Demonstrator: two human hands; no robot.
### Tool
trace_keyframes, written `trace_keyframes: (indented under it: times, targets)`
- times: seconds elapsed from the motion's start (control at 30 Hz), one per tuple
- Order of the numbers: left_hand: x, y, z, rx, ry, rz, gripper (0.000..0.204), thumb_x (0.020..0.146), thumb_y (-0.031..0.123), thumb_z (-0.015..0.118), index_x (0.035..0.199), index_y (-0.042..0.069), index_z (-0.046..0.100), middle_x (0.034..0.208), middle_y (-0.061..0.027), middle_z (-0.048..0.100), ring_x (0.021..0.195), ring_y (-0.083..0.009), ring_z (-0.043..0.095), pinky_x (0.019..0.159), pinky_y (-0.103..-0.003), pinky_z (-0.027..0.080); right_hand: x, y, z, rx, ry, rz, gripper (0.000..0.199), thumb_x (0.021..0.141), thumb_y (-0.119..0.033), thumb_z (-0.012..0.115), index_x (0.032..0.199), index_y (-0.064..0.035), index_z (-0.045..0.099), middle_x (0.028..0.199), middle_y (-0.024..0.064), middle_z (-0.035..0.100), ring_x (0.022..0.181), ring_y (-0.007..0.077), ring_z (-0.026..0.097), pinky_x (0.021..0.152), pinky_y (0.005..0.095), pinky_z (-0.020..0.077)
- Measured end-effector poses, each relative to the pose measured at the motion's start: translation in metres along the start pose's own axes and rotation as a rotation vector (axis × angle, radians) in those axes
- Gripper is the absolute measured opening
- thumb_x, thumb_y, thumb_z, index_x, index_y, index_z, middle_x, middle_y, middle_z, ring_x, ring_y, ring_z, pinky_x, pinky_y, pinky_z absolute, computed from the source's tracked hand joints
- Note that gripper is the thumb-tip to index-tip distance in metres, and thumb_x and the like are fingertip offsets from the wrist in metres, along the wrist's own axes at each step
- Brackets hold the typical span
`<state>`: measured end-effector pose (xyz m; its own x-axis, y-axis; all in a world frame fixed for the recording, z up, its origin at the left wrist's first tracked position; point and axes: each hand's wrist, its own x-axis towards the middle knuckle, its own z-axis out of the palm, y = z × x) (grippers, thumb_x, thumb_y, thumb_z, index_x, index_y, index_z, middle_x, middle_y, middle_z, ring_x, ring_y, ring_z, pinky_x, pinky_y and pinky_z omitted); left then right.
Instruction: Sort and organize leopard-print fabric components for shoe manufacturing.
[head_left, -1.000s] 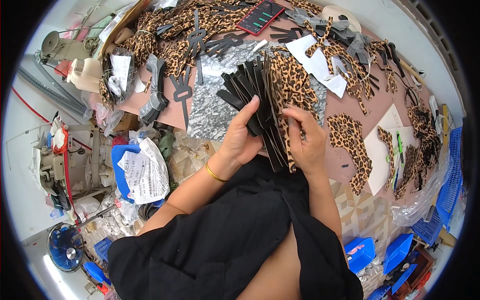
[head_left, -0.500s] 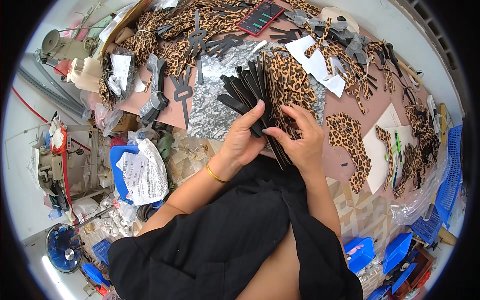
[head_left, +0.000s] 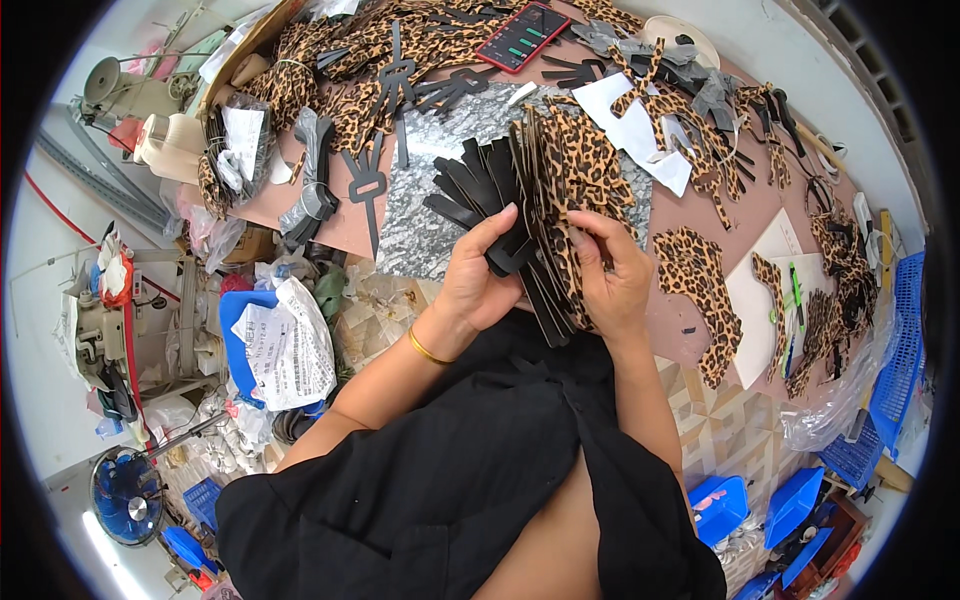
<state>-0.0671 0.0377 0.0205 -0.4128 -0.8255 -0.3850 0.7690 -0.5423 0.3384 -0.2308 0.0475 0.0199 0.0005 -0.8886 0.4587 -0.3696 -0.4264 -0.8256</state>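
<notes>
Over the near edge of the marbled grey board [head_left: 425,215], I hold a thick bundle of strap pieces, fanned open. Toward the left the bundle shows black straps [head_left: 485,180]; toward the right it shows leopard-print straps [head_left: 590,165]. My left hand [head_left: 480,275] is closed on the black part, thumb on top and fingers underneath. On the other side my right hand [head_left: 612,275] grips the leopard-print part, thumb and fingertips on the edges of the pieces. A gold bangle [head_left: 430,350] circles my left wrist.
Behind the bundle lie heaps of leopard-print straps [head_left: 300,80] and a phone [head_left: 522,37] with a red case. Single black cutouts [head_left: 367,185] lie left of the board. A leopard-print piece [head_left: 697,300], white paper [head_left: 610,105] and green pen [head_left: 797,290] are on the right.
The bundle has spread wider, with more leopard-print edges showing between the hands. My right hand has shifted slightly right, its thumb lifting away from the black straps. The left hand moved slightly left.
</notes>
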Motion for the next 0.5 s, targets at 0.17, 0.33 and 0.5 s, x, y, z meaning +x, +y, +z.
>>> trace_keyframes:
  times: [0.17, 0.33, 0.5]
  targets:
    - [-0.002, 0.000, -0.008, -0.006, -0.041, -0.066, 0.033, 0.095, 0.022, 0.051, 0.119, 0.001, 0.060, 0.115, -0.0112, 0.066, 0.105, -0.0241, 0.063, 0.096, -0.043, 0.049, 0.000, 0.002, -0.004, -0.022, -0.046, 0.104, 0.021, 0.087, -0.011, 0.069, 0.105, -0.0024, 0.065, 0.101, 0.0133, 0.068, 0.086, 0.0248, 0.068, 0.071, 0.0298, 0.0524]
    - [-0.005, -0.003, -0.006, 0.069, 0.039, 0.000, 0.027, 0.094, 0.016, 0.055, 0.116, 0.001, 0.061, 0.108, -0.0094, 0.067, 0.096, -0.0211, 0.065, 0.086, -0.040, 0.054, 0.000, -0.005, 0.002, -0.043, -0.002, 0.111, 0.034, 0.078, -0.021, 0.080, 0.102, -0.0017, 0.065, 0.098, 0.0124, 0.067, 0.086, 0.0247, 0.066, 0.072, 0.0313, 0.0518]
    - [-0.007, -0.007, -0.012, 0.028, -0.037, -0.014, 0.023, 0.092, 0.013, 0.056, 0.109, 0.000, 0.064, 0.104, -0.0082, 0.069, 0.096, -0.0202, 0.065, 0.088, -0.038, 0.051, 0.004, -0.010, 0.005, -0.082, 0.049, 0.157, 0.036, 0.075, -0.021, 0.082, 0.099, -0.0011, 0.065, 0.093, 0.0113, 0.065, 0.082, 0.0255, 0.064, 0.071, 0.0325, 0.0505]
